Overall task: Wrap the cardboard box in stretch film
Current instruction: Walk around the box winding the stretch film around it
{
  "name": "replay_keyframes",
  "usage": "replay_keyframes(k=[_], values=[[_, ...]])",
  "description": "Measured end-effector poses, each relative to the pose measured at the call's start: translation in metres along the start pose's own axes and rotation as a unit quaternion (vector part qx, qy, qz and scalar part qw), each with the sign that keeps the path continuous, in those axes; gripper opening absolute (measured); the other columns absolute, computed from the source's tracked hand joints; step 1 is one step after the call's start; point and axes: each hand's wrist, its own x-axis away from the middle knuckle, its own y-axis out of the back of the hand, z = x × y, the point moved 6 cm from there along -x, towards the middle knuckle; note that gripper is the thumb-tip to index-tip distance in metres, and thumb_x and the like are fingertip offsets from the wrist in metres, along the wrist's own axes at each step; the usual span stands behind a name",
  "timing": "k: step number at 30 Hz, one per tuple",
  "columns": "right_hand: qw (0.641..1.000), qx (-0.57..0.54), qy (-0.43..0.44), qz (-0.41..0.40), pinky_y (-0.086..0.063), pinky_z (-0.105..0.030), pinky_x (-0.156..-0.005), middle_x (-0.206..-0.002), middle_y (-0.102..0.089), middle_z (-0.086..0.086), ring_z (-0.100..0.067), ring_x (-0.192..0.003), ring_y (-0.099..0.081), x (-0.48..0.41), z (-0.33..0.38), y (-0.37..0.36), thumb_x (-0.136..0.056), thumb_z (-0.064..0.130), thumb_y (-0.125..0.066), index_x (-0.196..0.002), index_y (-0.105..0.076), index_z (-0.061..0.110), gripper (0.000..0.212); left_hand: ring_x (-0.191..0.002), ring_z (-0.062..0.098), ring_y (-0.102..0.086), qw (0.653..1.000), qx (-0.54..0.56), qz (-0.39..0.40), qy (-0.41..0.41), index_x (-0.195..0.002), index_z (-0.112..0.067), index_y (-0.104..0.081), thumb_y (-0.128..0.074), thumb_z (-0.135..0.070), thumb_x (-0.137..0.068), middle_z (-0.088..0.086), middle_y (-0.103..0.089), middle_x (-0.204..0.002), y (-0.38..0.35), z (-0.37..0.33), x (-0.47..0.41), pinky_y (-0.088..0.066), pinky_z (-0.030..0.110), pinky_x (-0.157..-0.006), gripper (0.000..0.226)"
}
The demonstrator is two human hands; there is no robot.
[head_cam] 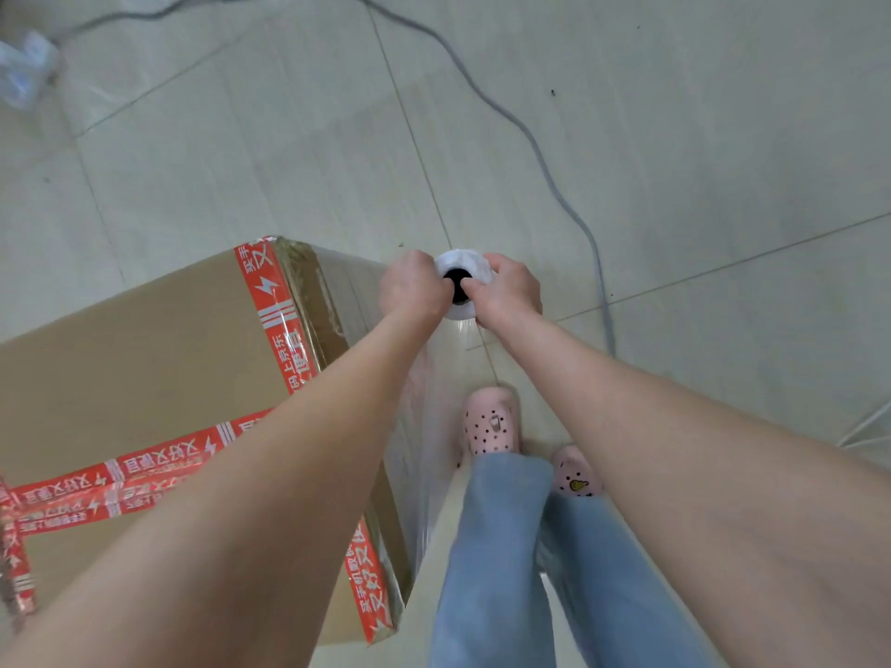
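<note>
1. One pale tiled floor (675,137) fills the view, with a grey cable (540,147) running across it from the top toward the right of the roll.
2. Left of centre stands the cardboard box (144,359), large and brown, crossed by strips of red printed tape (277,301). Its right-hand side carries a glossy layer of clear film (424,455), which stretches from the box edge up to the roll.
3. Two bare forearms reach forward from the bottom corners and meet above the box's far right corner.
4. Blue trousers (501,547) and two pink spotted shoes (492,421) show between the arms, just right of the box.
5. Both hands hold the roll of stretch film (464,262) upright, seen end-on: a white round top with a dark core hole.
6. Curled closed, the left hand (414,286) grips the roll's left side, its thumb tip at the rim of the hole.
7. Likewise curled, the right hand (508,289) clasps the right side, its thumb lying over the rim of the dark opening.
8. At the top left corner lies a blurred clump of clear plastic (24,69).
</note>
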Motion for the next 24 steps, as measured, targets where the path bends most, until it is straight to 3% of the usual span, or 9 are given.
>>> replay_keyframes(k=[3, 6, 8, 11, 18, 21, 24], values=[[1.000, 0.024, 0.004, 0.008, -0.048, -0.030, -0.073, -0.095, -0.062, 0.001, -0.023, -0.085, -0.058, -0.001, 0.004, 0.001, -0.088, 0.016, -0.057, -0.103, -0.064, 0.021, 0.018, -0.074, 0.025, -0.052, 0.999, -0.027, 0.018, -0.010, -0.083, -0.010, -0.057, -0.057, -0.017, -0.084, 0.006, -0.055, -0.079, 0.003, -0.001, -0.001, -0.034, 0.028, -0.057, 0.007], [0.997, 0.076, 0.008, 0.018, -0.037, -0.028, -0.057, -0.091, -0.062, -0.002, -0.024, -0.080, -0.053, -0.005, 0.009, -0.002, -0.088, 0.016, -0.056, -0.084, -0.058, 0.022, 0.007, -0.076, 0.024, -0.052, 0.993, -0.102, 0.049, -0.040, -0.082, -0.012, -0.050, -0.057, -0.017, -0.085, 0.005, -0.052, -0.077, 0.010, -0.010, -0.007, -0.037, 0.029, -0.059, 0.008], [0.994, 0.111, 0.012, 0.016, -0.034, -0.028, -0.058, -0.095, -0.064, -0.005, -0.026, -0.081, -0.052, -0.007, 0.014, -0.006, -0.087, 0.016, -0.052, -0.086, -0.058, 0.021, 0.008, -0.083, 0.026, -0.056, 0.984, -0.142, 0.053, -0.090, -0.089, -0.012, -0.054, -0.054, -0.011, -0.084, 0.008, -0.060, -0.089, 0.012, -0.020, -0.012, -0.038, 0.030, -0.061, 0.005], [0.988, 0.153, 0.025, 0.006, -0.036, -0.028, -0.067, -0.100, -0.065, -0.007, -0.027, -0.083, -0.051, -0.011, 0.024, -0.006, -0.085, 0.014, -0.048, -0.103, -0.063, 0.022, 0.024, -0.094, 0.030, -0.063, 0.973, -0.171, 0.055, -0.145, -0.104, -0.012, -0.063, -0.053, -0.007, -0.083, 0.010, -0.065, -0.100, 0.012, -0.029, -0.017, -0.042, 0.030, -0.065, 0.025], [0.971, 0.235, 0.041, -0.016, -0.039, -0.028, -0.067, -0.101, -0.067, -0.005, -0.028, -0.091, -0.060, -0.023, 0.054, -0.010, -0.083, 0.019, -0.055, -0.111, -0.061, 0.025, 0.029, -0.085, 0.032, -0.064, 0.990, -0.063, 0.073, -0.100, -0.078, -0.008, -0.057, -0.052, -0.007, -0.078, 0.014, -0.065, -0.086, 0.028, -0.015, -0.038, -0.043, 0.029, -0.062, 0.006], [0.978, 0.200, 0.036, -0.037, -0.038, -0.028, -0.070, -0.104, -0.063, -0.002, -0.027, -0.096, -0.059, -0.025, 0.064, -0.017, -0.083, 0.020, -0.056, -0.116, -0.056, 0.023, 0.034, -0.086, 0.033, -0.063, 0.997, -0.004, 0.045, -0.061, -0.082, -0.003, -0.061, -0.052, -0.011, -0.081, 0.017, -0.066, -0.089, 0.040, 0.001, -0.044, -0.041, 0.031, -0.063, 0.012], [0.991, 0.130, -0.027, -0.024, -0.036, -0.028, -0.071, -0.098, -0.055, -0.001, -0.025, -0.092, -0.056, -0.026, 0.058, -0.028, -0.083, 0.025, -0.058, -0.115, -0.049, 0.018, 0.034, -0.085, 0.034, -0.062, 0.998, 0.018, 0.035, -0.041, -0.082, -0.001, -0.061, -0.053, -0.016, -0.083, 0.017, -0.065, -0.085, 0.049, 0.014, -0.050, -0.038, 0.030, -0.061, 0.016]])
